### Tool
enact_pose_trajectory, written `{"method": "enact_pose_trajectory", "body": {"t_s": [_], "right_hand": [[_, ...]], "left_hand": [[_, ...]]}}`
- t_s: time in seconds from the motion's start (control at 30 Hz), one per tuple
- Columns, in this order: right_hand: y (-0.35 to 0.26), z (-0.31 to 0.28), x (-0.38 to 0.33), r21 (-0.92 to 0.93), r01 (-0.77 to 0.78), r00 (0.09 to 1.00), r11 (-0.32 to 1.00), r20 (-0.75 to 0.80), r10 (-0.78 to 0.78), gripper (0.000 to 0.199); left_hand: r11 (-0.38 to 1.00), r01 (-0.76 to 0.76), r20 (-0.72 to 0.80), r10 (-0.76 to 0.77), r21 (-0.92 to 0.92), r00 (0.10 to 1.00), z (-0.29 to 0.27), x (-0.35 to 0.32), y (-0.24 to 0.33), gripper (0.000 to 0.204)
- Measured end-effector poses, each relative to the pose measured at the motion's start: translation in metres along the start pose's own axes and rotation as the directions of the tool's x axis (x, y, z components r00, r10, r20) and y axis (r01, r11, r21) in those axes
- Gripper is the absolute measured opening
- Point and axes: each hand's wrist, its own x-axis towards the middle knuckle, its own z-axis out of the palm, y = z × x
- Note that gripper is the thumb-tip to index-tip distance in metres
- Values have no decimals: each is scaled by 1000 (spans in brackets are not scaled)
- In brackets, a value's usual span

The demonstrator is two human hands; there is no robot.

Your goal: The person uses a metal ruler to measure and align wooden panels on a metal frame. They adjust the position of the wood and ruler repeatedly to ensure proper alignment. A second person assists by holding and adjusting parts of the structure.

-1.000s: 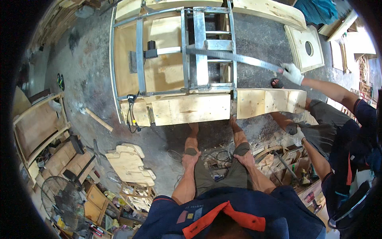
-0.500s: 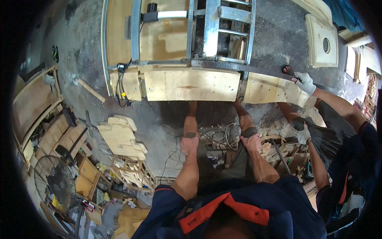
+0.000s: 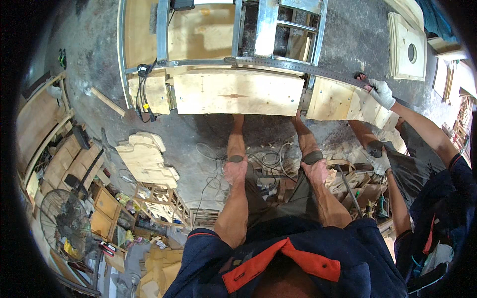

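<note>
Free room for us: concrete floor (image 3: 191, 133) left of our left hand (image 3: 235, 170), gap between it and our right hand (image 3: 315, 171). Plywood panel (image 3: 241, 94) walls off front. Above, steel frame (image 3: 162, 37) leaves openings between bars; steel ruler (image 3: 283, 64) crosses near edge, co-worker's gloved hand (image 3: 381, 94) blocks our right.

- Left grip (image 3: 235, 171) and right grip (image 3: 315, 172) rest at the knees (image 3: 312, 158).
- A co-worker's gloved grip (image 3: 381, 93) holds a long ruler (image 3: 288, 65) reaching along the metal frame (image 3: 267, 30).
</note>
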Motion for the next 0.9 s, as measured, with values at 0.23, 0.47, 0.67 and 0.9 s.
{"method": "enact_pose_trajectory", "body": {"t_s": [0.23,0.47,0.67,0.9], "right_hand": [[-5,-4,-1,-7,22,1000,1000,-6,-22,104],[-16,-8,6,-50,479,751,876,-494,-439,87],[-219,-180,28,-230,880,122,416,-737,-665,63],[-232,-187,101,-212,887,226,409,-573,-788,40]], "left_hand": [[999,33,-22,-33,-19,999,7,-4,-1,92],[1000,-27,-60,27,6,998,18,2,5,88],[986,2,-24,3,169,1000,26,-3,19,98],[983,-86,-31,92,165,995,30,-4,18,97]]}}
